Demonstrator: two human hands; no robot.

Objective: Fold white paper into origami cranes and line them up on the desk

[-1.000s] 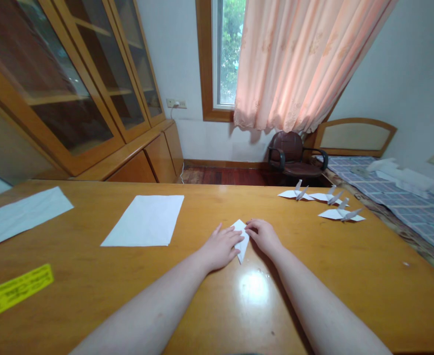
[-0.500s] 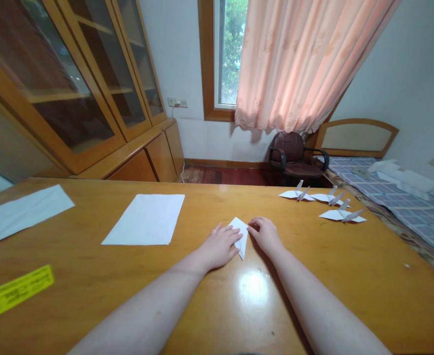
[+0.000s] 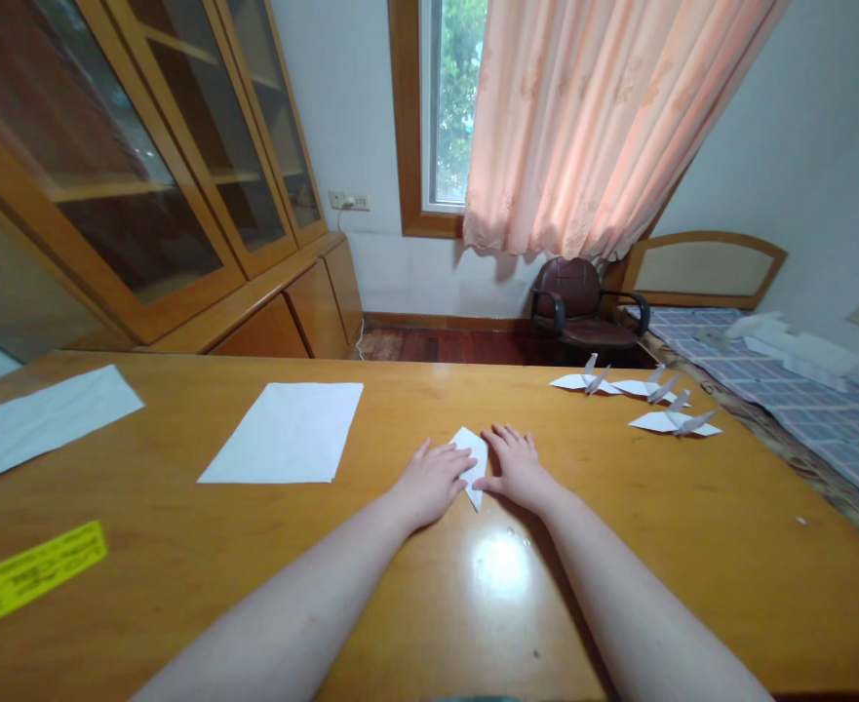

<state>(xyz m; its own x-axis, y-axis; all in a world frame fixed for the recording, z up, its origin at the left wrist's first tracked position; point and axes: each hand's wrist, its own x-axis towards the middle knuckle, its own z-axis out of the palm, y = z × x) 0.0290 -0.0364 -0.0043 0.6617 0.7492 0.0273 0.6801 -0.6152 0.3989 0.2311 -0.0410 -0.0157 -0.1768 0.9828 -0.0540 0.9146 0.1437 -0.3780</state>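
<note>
Folded paper (image 3: 477, 450) sits dead center of the clock on the desk (image 3: 429, 614). Left hand (image 3: 433, 483) has loose fingers flat on it; right hand's (image 3: 521, 470) are spread at its edge, nothing clenched. Paper birds (image 3: 670, 421) between 2 and 3, yellow label (image 3: 34, 578) between 8 and 9, lettering too blurry to read.

2 hands (image 3: 433, 483), bare; L & R forearms (image 3: 293, 590) also bare, tapering twd wrists (image 3: 398, 509).

Daylight through window (image 3: 456, 107), curtain (image 3: 590, 127) glowing; white glare on tabletop (image 3: 421, 624); yellow label (image 3: 34, 577) blurry; edges stretched.
</note>
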